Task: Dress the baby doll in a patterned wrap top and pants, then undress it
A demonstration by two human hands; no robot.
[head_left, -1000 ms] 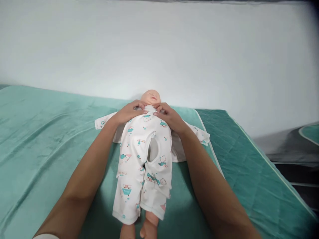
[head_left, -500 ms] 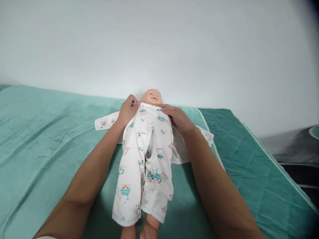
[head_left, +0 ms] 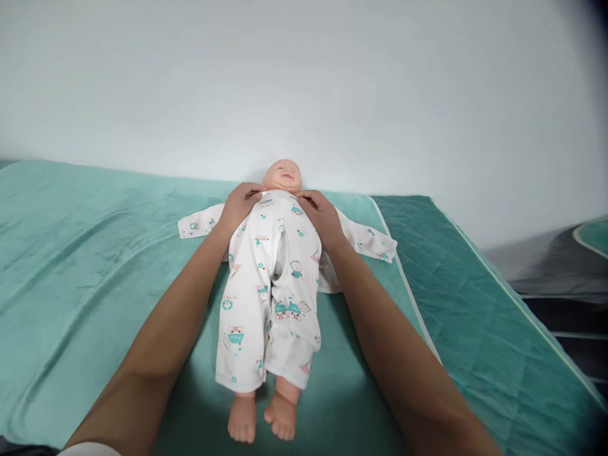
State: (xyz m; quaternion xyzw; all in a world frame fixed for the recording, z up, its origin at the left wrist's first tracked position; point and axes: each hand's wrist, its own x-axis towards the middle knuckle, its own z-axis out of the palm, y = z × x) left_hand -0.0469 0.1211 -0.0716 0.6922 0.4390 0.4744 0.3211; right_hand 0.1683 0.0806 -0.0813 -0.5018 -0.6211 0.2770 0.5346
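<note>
A baby doll (head_left: 284,173) lies on its back, bare feet towards me. White printed baby trousers (head_left: 289,253) cover it from the upper chest to the ankles, with a slit at the crotch. Beneath lies a matching white shirt (head_left: 368,239), its sleeves spread to both sides. My left hand (head_left: 244,202) is closed on the trousers' top edge beside the doll's neck on the left. On the right, my right hand (head_left: 323,215) has its fingers curled over the same edge. Part of the shirt is hidden by my arms and the trousers.
A light green blanket (head_left: 95,253) with some wrinkles covers the surface. To the right is a darker quilted green cover (head_left: 470,297) with a pale edge. A plain pale wall (head_left: 304,82) rises right behind the doll's head. Dark, grey and green items (head_left: 565,266) sit at the far right.
The view has shifted, so the doll sits higher and its feet show whole. My right hand's fingers, flatter before, are now curled at the trousers' top edge. More of the right sleeve shows.
</note>
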